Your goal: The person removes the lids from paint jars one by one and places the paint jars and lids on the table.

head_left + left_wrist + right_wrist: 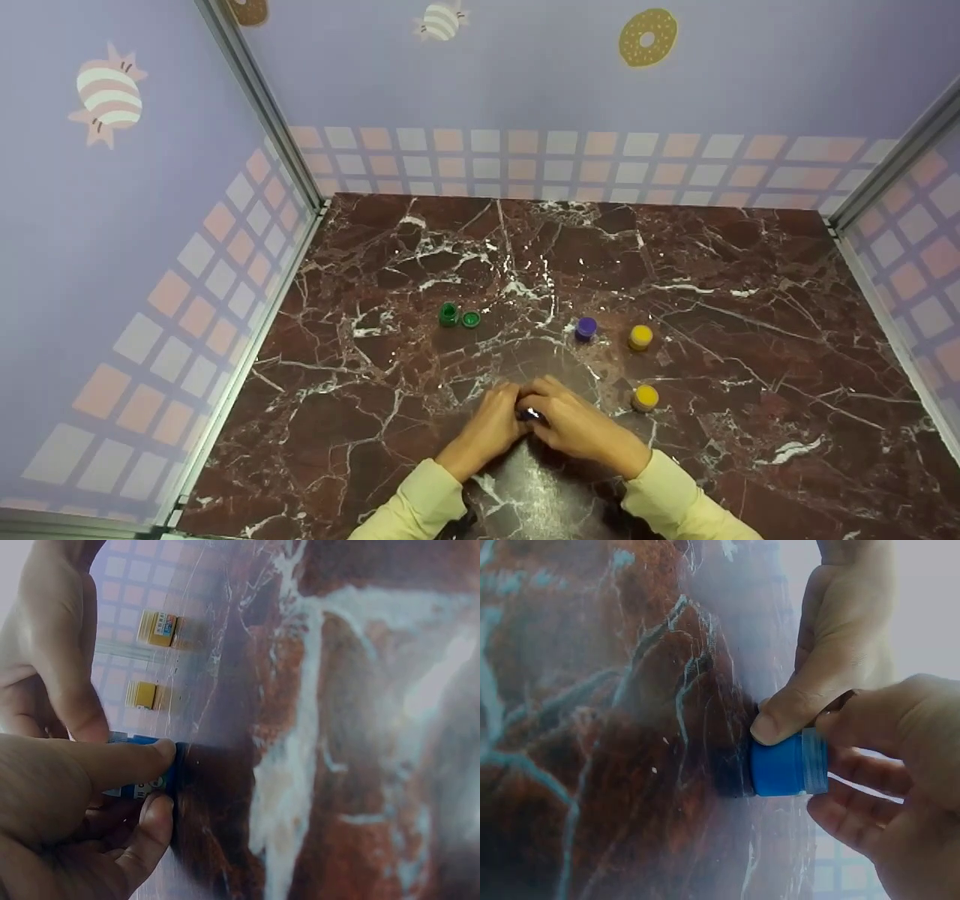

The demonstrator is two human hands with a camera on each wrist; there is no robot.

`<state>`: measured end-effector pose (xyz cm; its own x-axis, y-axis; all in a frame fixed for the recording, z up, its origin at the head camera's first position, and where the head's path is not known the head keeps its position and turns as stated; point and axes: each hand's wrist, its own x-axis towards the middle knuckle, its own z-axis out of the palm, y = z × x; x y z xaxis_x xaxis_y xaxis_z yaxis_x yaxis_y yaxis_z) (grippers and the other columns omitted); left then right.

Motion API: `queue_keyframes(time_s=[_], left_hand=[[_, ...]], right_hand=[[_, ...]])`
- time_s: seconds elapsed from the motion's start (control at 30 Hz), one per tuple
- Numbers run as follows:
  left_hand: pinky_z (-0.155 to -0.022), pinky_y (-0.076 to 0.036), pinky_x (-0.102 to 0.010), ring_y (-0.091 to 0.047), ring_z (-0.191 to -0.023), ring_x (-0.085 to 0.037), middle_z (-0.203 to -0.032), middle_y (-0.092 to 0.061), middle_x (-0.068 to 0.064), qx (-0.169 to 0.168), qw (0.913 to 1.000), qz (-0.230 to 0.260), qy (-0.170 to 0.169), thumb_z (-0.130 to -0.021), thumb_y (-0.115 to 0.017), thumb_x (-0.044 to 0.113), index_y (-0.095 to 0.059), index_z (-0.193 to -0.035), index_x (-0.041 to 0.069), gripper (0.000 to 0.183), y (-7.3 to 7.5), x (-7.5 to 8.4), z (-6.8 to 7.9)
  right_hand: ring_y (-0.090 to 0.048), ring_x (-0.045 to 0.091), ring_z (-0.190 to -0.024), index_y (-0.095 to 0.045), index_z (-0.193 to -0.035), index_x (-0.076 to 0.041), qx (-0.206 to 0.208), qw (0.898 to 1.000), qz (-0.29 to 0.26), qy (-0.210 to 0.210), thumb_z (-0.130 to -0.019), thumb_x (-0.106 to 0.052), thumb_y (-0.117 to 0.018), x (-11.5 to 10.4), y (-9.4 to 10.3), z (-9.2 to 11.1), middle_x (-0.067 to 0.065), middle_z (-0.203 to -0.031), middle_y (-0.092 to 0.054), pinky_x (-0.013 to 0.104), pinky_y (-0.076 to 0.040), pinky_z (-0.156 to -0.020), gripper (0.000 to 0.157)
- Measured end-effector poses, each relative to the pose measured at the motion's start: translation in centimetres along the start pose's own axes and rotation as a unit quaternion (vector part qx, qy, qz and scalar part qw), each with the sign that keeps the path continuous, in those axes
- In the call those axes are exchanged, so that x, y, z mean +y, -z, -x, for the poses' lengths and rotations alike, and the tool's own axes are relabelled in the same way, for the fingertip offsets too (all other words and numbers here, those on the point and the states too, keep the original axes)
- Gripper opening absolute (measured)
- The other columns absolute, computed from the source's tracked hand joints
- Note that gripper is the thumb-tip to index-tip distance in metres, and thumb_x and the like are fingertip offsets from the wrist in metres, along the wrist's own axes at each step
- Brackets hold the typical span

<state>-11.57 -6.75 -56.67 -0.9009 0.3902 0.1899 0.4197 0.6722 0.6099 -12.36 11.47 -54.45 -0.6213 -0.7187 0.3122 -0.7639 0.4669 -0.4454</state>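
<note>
A small blue paint jar [778,769] with a see-through lid stands upright on the marbled table, mostly hidden between both hands in the head view. My left hand [491,424] pinches its blue body low down between thumb and fingers. The right hand [577,429] has its thumb and fingers around the lid [814,761] from above. In the left wrist view, part of a printed label shows on the blue jar [142,784] between the fingers.
Farther back stand an open green paint jar [448,315] and its green lid [470,319], side by side. A purple jar [586,328] and two yellow jars, one behind [640,337] and one nearer [645,398], stand to the right. Patterned panels [570,82] border the table [750,315].
</note>
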Motion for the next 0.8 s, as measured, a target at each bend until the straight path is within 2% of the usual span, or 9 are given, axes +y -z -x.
queue_keyframes(time_s=[0.13,0.27,0.4,0.5,0.63,0.8], left_hand=[[-0.089,-0.051,-0.044,-0.065,-0.099,-0.033,-0.102,-0.069,-0.011,-0.013,0.9997,0.002,0.019,-0.077,-0.081,0.003,-0.067,-0.108,0.000,0.035,0.1,0.2,0.0],[-0.083,-0.052,-0.042,-0.063,-0.092,-0.031,-0.093,-0.064,-0.008,-0.012,0.9997,0.008,0.022,-0.075,-0.084,0.002,-0.066,-0.103,0.001,0.034,0.1,0.1,-0.1],[-0.081,-0.051,-0.038,-0.060,-0.088,-0.025,-0.089,-0.061,-0.005,-0.013,0.9995,0.019,0.021,-0.074,-0.086,0.004,-0.065,-0.098,0.002,0.032,0.1,0.0,-0.1],[-0.079,-0.051,-0.036,-0.059,-0.084,-0.022,-0.089,-0.061,-0.005,-0.013,0.9993,0.028,0.021,-0.074,-0.086,0.002,-0.065,-0.097,0.002,0.031,0.1,0.0,-0.2],[-0.078,-0.052,-0.037,-0.060,-0.084,-0.023,-0.090,-0.062,-0.007,-0.008,0.9995,0.026,0.017,-0.071,-0.082,-0.004,-0.065,-0.098,0.001,0.032,0.2,-0.1,-0.2],[-0.084,-0.051,-0.042,-0.063,-0.092,-0.027,-0.095,-0.067,-0.007,-0.001,0.9999,0.014,-0.001,-0.070,-0.076,-0.005,-0.066,-0.101,0.003,0.034,0.1,-0.2,0.0]], right_hand=[[-0.061,0.024,-0.112,-0.072,-0.113,-0.001,0.034,0.999,-0.016,-0.031,-0.086,0.000,-0.074,-0.1,-0.1,0.2,0.010,-0.118,-0.065,0.038,-0.053,-0.097,0.027],[-0.065,0.024,-0.102,-0.071,-0.111,0.002,0.088,0.992,-0.028,-0.083,-0.087,0.004,-0.073,-0.3,-0.1,0.1,0.011,-0.111,-0.065,0.037,-0.057,-0.089,0.025],[-0.067,0.026,-0.083,-0.071,-0.103,0.006,0.151,0.975,-0.034,-0.157,-0.087,0.005,-0.074,-0.6,-0.1,-0.2,0.014,-0.097,-0.065,0.035,-0.059,-0.072,0.016],[-0.066,0.028,-0.076,-0.070,-0.098,0.007,0.179,0.962,-0.025,-0.203,-0.087,0.002,-0.075,-1.0,-0.2,-0.4,0.017,-0.091,-0.065,0.036,-0.058,-0.065,0.013],[-0.067,0.030,-0.074,-0.069,-0.096,0.008,0.171,0.959,-0.001,-0.227,-0.089,-0.006,-0.077,-1.6,-0.5,-0.8,0.019,-0.092,-0.065,0.038,-0.058,-0.063,0.017],[-0.067,0.033,-0.071,-0.066,-0.094,0.006,0.148,0.962,0.053,-0.225,-0.088,-0.010,-0.079,-2.6,-1.3,-1.0,0.015,-0.089,-0.061,0.042,-0.058,-0.060,0.021]])
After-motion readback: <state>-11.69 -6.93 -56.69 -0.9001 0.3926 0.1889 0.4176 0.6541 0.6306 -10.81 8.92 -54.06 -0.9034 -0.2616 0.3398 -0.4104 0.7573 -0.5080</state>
